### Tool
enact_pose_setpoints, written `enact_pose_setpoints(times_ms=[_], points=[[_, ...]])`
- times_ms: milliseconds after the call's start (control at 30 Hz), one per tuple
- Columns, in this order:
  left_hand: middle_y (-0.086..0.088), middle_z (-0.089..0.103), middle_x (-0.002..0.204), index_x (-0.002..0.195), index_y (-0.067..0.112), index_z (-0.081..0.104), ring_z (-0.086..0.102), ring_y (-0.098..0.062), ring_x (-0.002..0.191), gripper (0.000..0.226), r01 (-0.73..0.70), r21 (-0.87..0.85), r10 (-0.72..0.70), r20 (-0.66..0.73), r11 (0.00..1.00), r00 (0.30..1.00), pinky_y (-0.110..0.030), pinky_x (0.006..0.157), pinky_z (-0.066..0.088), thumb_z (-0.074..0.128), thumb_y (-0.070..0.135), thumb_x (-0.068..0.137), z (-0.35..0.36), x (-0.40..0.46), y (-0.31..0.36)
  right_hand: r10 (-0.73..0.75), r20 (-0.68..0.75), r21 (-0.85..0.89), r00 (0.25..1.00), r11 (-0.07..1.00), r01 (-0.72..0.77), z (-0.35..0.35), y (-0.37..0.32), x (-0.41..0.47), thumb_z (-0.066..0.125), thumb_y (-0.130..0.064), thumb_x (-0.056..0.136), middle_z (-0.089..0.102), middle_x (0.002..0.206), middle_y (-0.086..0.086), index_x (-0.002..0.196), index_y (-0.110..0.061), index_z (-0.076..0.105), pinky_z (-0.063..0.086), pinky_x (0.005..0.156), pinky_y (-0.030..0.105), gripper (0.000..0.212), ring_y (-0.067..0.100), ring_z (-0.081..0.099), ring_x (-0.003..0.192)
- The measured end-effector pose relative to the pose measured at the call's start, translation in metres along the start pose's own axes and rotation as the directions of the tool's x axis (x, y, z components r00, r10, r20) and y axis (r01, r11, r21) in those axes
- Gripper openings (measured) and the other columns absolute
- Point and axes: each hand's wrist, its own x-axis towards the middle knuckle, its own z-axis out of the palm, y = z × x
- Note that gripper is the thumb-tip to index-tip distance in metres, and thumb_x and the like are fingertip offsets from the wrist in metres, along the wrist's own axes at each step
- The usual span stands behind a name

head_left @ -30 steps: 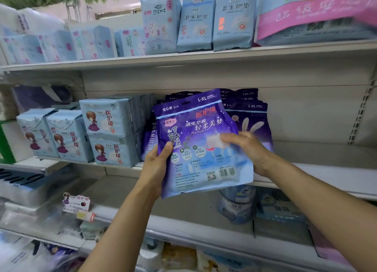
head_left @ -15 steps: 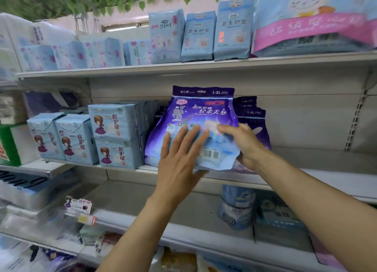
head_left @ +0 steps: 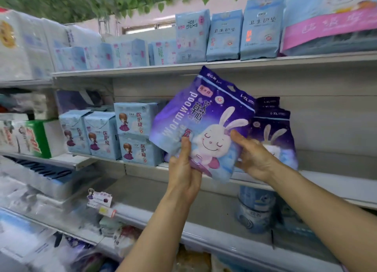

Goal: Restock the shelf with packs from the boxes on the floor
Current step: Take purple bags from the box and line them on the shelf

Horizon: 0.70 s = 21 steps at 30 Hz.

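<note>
Both hands are holding one purple pack (head_left: 204, 127) up in front of the middle shelf (head_left: 336, 182), tilted so its top corner is leaning toward the upper shelf edge. The left hand (head_left: 184, 174) is gripping the pack's lower left edge, thumb lying up the printed front and the other fingers hidden behind it. The right hand (head_left: 255, 156) is pinching the lower right side, thumb on the front near the rabbit's ear, fingers curled round the back.

To my eye the pack is being turned and is about to be stood on the shelf. Doing it well probably means squaring it upright first, rabbit face outward, then sliding its base onto the board just in front of the matching purple packs (head_left: 275, 133) already standing there, rather than dropping it in crooked. The soft film looks slippery, so keeping both bottom corners supported until it is resting seems wise.

As for what the shelves are holding: left of the purple row, light-blue packs (head_left: 130, 137) are sitting side by side, two of them stacked. Above, taller pale-blue packs (head_left: 224, 37) are standing upright. Below, round tins (head_left: 255, 210) are stacked. No floor boxes are showing in this view.
</note>
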Motion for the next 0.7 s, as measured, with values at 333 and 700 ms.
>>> enact_pose_setpoints(times_ms=[333,700], points=[[-0.012,0.051,0.122,0.147,0.004,0.036,0.051,-0.023,0.117,0.051,0.314,0.151,-0.243,-0.362,0.937,0.900,-0.034,0.084,0.050,0.054,0.013,0.100,-0.049,0.014,-0.008,-0.315,-0.535,-0.343,0.784,0.929,0.139,0.007,0.003,0.024,0.082,-0.015,0.074,0.067,0.105,0.005,0.113,-0.002,0.062,0.045,0.068,0.022,0.045,0.018,0.062,0.085],[-0.005,0.057,0.102,0.142,0.009,0.042,0.052,-0.024,0.117,0.043,0.297,0.234,-0.217,-0.315,0.926,0.924,-0.035,0.104,0.043,0.047,0.002,0.100,-0.069,0.035,0.012,-0.153,-0.195,-0.575,0.969,0.818,0.014,0.040,0.036,0.051,0.077,0.002,0.075,0.069,0.090,0.004,0.100,-0.010,0.067,0.048,0.057,0.013,0.029,0.009,0.061,0.071]])
